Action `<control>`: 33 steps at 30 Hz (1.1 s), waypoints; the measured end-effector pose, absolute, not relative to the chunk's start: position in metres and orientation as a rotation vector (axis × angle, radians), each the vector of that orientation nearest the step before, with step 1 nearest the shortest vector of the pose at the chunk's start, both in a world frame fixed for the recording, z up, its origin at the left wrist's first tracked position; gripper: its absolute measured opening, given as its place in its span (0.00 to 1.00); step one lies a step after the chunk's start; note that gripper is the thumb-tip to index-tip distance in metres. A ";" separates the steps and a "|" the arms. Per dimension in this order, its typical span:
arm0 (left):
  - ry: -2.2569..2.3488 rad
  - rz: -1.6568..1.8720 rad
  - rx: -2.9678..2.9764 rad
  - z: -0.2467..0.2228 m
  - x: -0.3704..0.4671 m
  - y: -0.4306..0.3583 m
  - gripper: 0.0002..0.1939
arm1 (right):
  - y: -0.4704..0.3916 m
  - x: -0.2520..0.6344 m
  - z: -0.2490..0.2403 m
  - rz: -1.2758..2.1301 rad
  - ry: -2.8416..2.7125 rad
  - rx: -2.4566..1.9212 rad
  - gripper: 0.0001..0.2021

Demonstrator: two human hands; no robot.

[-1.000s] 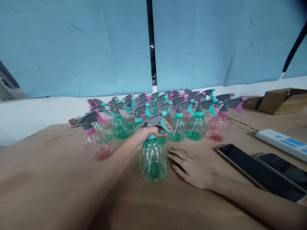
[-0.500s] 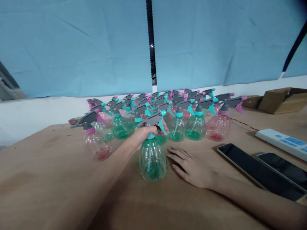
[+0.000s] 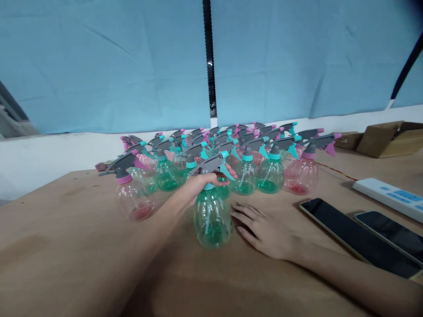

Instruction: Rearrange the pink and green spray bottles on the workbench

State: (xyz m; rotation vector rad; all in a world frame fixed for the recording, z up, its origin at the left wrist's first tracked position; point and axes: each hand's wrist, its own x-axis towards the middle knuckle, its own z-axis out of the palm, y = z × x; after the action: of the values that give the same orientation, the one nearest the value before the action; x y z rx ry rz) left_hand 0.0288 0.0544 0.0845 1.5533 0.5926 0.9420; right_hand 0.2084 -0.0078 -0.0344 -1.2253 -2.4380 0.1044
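My left hand (image 3: 201, 185) is wrapped round the neck of a green spray bottle (image 3: 213, 220), just under its grey head; some fingers show behind the turquoise trigger. The bottle is clear plastic, greener at its base, with a dip tube inside, and stands near the middle of the table. Just right of it, my right hand (image 3: 261, 231) rests flat on the wood, fingers stretched out and holding nothing. A pink spray bottle (image 3: 134, 200) stands to the left of my left forearm. Behind my hands, several green and pink spray bottles (image 3: 270, 176) are grouped upright.
Two dark-screened phones (image 3: 357, 235) lie on the wooden table (image 3: 42, 237) at the right, near a white power strip (image 3: 390, 196). Farther back sits an open cardboard box (image 3: 393, 138). A blue cloth (image 3: 132, 66) hangs behind the table.
The trigger of the held green bottle sits slightly farther forward, to the right, with fingers showing a little more behind it. My right hand stays in place.
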 end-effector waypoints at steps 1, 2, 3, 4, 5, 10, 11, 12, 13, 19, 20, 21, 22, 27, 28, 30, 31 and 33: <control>0.592 0.940 1.555 0.084 0.029 0.054 0.17 | -0.008 0.208 -0.034 0.103 -2.443 -1.227 0.20; 0.589 0.938 1.557 0.084 0.029 0.055 0.17 | -0.008 0.208 -0.034 0.100 -2.449 -1.229 0.20; 0.583 0.936 1.558 0.083 0.029 0.055 0.17 | -0.008 0.208 -0.033 0.097 -2.455 -1.230 0.21; 0.576 0.938 1.558 0.083 0.028 0.055 0.17 | -0.008 0.209 -0.033 0.095 -2.461 -1.230 0.21; 0.569 0.941 1.556 0.082 0.028 0.055 0.17 | -0.008 0.209 -0.033 0.094 -2.463 -1.228 0.21; 0.569 0.938 1.545 0.081 0.028 0.056 0.17 | -0.008 0.209 -0.034 0.101 -2.434 -1.209 0.20; 0.570 0.939 1.543 0.081 0.027 0.057 0.17 | -0.008 0.209 -0.035 0.100 -2.429 -1.207 0.20; 0.570 0.941 1.540 0.081 0.027 0.057 0.17 | -0.008 0.209 -0.035 0.098 -2.428 -1.207 0.20; 0.573 0.946 1.538 0.081 0.027 0.057 0.18 | -0.008 0.209 -0.035 0.096 -2.429 -1.208 0.20; 0.608 0.981 1.555 0.082 0.029 0.056 0.17 | -0.008 0.209 -0.033 0.100 -2.458 -1.226 0.21; 0.608 0.984 1.548 0.082 0.029 0.055 0.16 | -0.008 0.209 -0.033 0.103 -2.460 -1.226 0.21; 0.609 0.985 1.538 0.081 0.029 0.055 0.15 | -0.008 0.209 -0.033 0.105 -2.462 -1.225 0.21; 0.615 0.988 1.532 0.081 0.029 0.055 0.15 | -0.008 0.209 -0.033 0.107 -2.464 -1.225 0.21; 0.705 1.024 1.573 0.079 0.028 0.056 0.14 | -0.007 0.209 -0.035 0.111 -2.450 -1.218 0.20; 0.703 1.022 1.572 0.079 0.028 0.057 0.14 | -0.007 0.209 -0.035 0.112 -2.449 -1.216 0.21; 0.685 0.998 1.554 0.078 0.028 0.058 0.11 | -0.008 0.209 -0.035 0.111 -2.450 -1.221 0.21; 0.678 0.982 1.547 0.078 0.028 0.058 0.11 | -0.008 0.209 -0.036 0.107 -2.452 -1.222 0.21; 0.679 0.948 1.552 0.079 0.029 0.059 0.12 | -0.008 0.209 -0.036 0.101 -2.447 -1.222 0.21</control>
State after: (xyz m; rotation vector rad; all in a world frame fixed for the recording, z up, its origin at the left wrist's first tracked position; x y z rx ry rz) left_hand 0.0286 0.0588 0.0787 1.5516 0.6789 0.9480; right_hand 0.2091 -0.0076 -0.0360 -1.2216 -2.4470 0.1010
